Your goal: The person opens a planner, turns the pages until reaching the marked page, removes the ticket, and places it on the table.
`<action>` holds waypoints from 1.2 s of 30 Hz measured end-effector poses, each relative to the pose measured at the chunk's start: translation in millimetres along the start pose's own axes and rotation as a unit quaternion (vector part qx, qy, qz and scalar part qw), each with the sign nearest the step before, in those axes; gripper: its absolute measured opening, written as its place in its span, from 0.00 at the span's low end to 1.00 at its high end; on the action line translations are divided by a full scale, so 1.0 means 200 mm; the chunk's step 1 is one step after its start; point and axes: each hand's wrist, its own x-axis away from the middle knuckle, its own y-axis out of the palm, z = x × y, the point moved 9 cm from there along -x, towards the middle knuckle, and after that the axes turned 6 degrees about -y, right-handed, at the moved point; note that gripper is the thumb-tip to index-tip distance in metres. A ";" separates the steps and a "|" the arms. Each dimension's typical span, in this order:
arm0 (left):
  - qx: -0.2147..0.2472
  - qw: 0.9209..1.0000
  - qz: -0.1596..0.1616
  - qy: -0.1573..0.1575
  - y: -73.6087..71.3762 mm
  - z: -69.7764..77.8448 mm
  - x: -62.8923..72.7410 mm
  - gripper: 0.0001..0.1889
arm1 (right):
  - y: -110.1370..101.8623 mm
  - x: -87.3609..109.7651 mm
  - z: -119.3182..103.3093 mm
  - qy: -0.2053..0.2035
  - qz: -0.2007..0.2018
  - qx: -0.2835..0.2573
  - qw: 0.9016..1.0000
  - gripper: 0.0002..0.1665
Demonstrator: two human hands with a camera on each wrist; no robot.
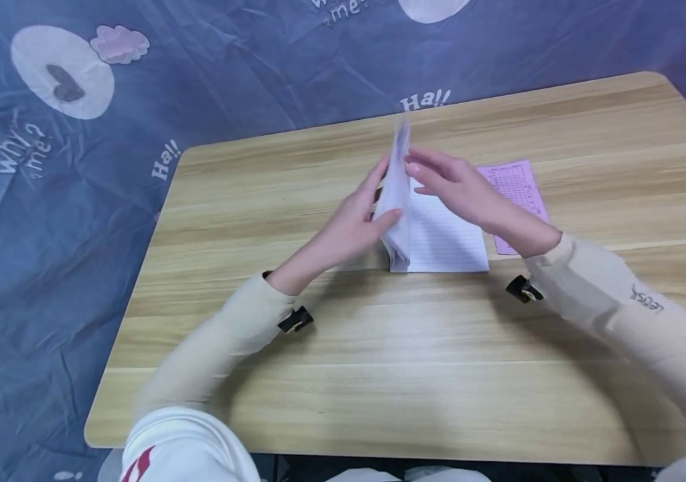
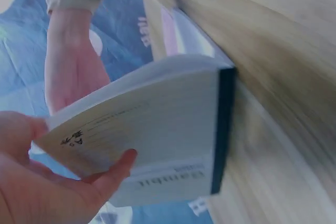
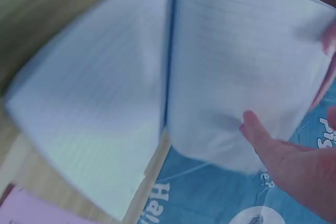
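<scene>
A lined notebook (image 1: 447,234) lies open on the table, with its cover and a thick bundle of pages standing nearly upright. My left hand (image 1: 358,207) grips that raised part, its thumb on the page side and its fingers against the cover. Dark printing and a dark spine strip mark the pale cover (image 2: 168,135) in the left wrist view. My right hand (image 1: 454,184) is on the page side, fingers loosely extended. In the right wrist view its fingertip touches the raised lined page (image 3: 247,66), while the flat lined page (image 3: 100,98) spreads at the left.
A purple sheet (image 1: 514,187) printed with a grid lies right of the notebook, partly behind my right forearm. The wood-grain table (image 1: 379,388) has a blue patterned cloth (image 1: 246,73) beyond its far and left edges. Small black devices (image 1: 296,320) sit at both wrists.
</scene>
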 end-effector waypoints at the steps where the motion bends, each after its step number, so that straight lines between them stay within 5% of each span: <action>1: -0.006 1.000 -0.011 -0.002 0.03 0.01 -0.01 0.42 | -0.01 -0.01 0.00 0.002 0.010 -0.020 1.000 0.35; 5: -0.068 0.996 -0.063 -0.009 0.14 0.03 -0.02 0.42 | -0.06 0.00 0.02 0.025 0.049 -0.030 0.998 0.35; 10: -0.165 0.977 -0.136 0.009 0.25 -0.03 0.01 0.38 | -0.16 0.08 0.06 0.052 0.073 0.036 0.995 0.37; 13: -0.248 0.956 -0.156 0.013 0.28 -0.10 0.02 0.38 | -0.21 0.13 0.08 0.039 0.081 0.090 0.992 0.38; 17: -0.365 0.918 -0.157 -0.014 0.29 -0.21 0.02 0.39 | -0.25 0.19 0.14 0.020 0.077 0.170 0.982 0.39; 21: -0.442 0.880 -0.167 -0.055 0.30 -0.30 0.02 0.42 | -0.22 0.24 0.22 0.015 0.038 0.260 0.965 0.39; 23: -0.461 0.867 -0.176 -0.065 0.30 -0.33 0.02 0.43 | -0.19 0.26 0.26 0.005 0.004 0.302 0.953 0.38; 29: -0.468 0.861 -0.188 -0.072 0.31 -0.36 0.03 0.44 | -0.11 0.30 0.36 0.018 -0.082 0.332 0.940 0.36; 36: -0.462 0.864 -0.187 -0.072 0.30 -0.37 0.03 0.44 | -0.09 0.31 0.36 0.028 -0.100 0.343 0.934 0.37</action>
